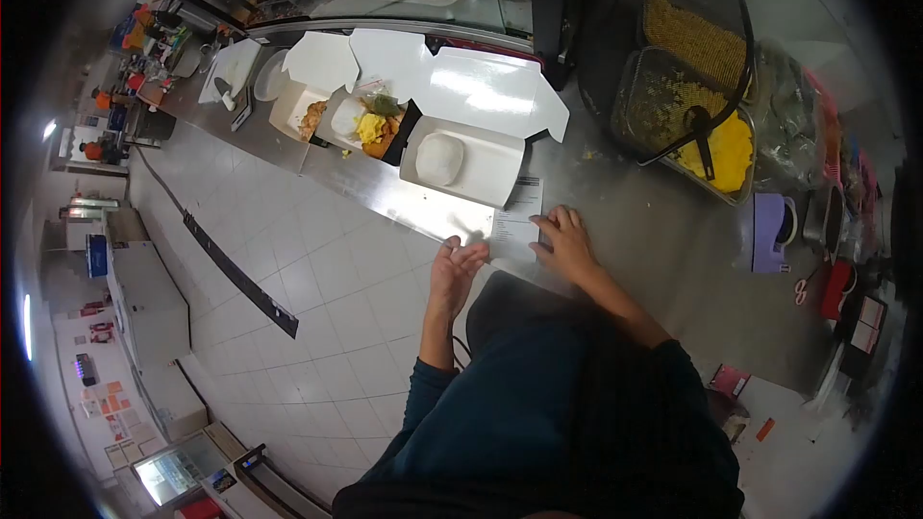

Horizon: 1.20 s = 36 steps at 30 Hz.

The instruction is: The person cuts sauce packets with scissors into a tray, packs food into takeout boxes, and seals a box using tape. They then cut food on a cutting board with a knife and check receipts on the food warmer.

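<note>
At the slip's point(517, 219) ten o'clock, open boxes point(495, 160) hold fried pieces point(312, 119), mixed food point(373, 129) and a white mound point(440, 159). The left hand point(453, 274), half-curled, looks empty. The white, printed slip lies flat on the worktop point(635, 240), long axis twelve-to-six; the right hand point(568, 248), loosely spread, touches its edge. At two o'clock, a tray point(631, 88) holds yellow food point(733, 158).

Two hands point(455, 274), one paper slip point(519, 207), three food boxes point(492, 149), one tape dispenser point(768, 231), probably two trays point(632, 101).
</note>
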Each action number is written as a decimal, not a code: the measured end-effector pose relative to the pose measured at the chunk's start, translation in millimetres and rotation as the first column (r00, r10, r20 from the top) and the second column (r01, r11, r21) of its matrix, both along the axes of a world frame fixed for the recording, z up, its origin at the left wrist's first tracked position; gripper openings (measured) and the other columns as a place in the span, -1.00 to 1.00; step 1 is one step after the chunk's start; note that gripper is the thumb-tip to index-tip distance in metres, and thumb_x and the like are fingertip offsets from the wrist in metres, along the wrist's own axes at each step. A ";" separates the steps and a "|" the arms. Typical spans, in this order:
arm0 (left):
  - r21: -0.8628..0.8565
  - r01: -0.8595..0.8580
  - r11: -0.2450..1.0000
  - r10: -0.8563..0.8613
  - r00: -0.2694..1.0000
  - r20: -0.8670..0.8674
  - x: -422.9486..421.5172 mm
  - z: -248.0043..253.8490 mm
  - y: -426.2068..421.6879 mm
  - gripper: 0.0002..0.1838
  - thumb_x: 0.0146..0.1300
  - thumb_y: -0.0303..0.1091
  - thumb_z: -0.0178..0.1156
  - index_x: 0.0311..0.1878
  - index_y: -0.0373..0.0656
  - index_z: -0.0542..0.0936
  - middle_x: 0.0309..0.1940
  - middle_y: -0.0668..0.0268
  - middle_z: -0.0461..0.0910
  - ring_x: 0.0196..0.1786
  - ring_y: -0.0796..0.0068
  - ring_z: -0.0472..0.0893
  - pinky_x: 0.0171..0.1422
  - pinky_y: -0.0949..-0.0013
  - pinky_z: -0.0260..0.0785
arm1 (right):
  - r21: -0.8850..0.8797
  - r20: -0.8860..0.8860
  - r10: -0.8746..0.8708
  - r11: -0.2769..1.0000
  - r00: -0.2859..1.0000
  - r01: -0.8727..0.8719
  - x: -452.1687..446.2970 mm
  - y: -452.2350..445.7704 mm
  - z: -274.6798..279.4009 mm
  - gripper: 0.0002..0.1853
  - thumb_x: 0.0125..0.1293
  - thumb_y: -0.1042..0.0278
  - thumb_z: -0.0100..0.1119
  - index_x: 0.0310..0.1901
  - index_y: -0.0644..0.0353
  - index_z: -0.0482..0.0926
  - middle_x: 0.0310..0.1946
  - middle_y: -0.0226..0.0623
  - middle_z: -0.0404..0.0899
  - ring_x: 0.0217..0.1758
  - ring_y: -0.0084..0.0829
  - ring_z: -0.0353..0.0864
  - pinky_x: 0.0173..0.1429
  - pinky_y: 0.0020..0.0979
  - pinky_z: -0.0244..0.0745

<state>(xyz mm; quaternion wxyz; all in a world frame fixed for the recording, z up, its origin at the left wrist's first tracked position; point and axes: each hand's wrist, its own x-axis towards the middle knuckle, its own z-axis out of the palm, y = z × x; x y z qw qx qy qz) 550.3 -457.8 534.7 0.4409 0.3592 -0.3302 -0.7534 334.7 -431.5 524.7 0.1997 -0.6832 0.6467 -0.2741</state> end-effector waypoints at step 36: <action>-0.481 0.063 0.875 0.286 0.734 0.616 -39.5 -27.8 -19.2 -0.88 0.14 -0.45 0.06 -0.44 -0.28 0.38 -0.50 0.26 0.49 -0.40 0.59 0.45 -0.29 0.53 0.31 | 0.048 -0.003 -0.029 0.998 1.000 0.029 -3.6 -2.2 -7.0 -0.44 -0.24 0.20 0.29 -0.09 -0.03 0.37 -0.25 -0.32 0.27 -0.09 -0.30 0.24 -0.02 -0.26 0.18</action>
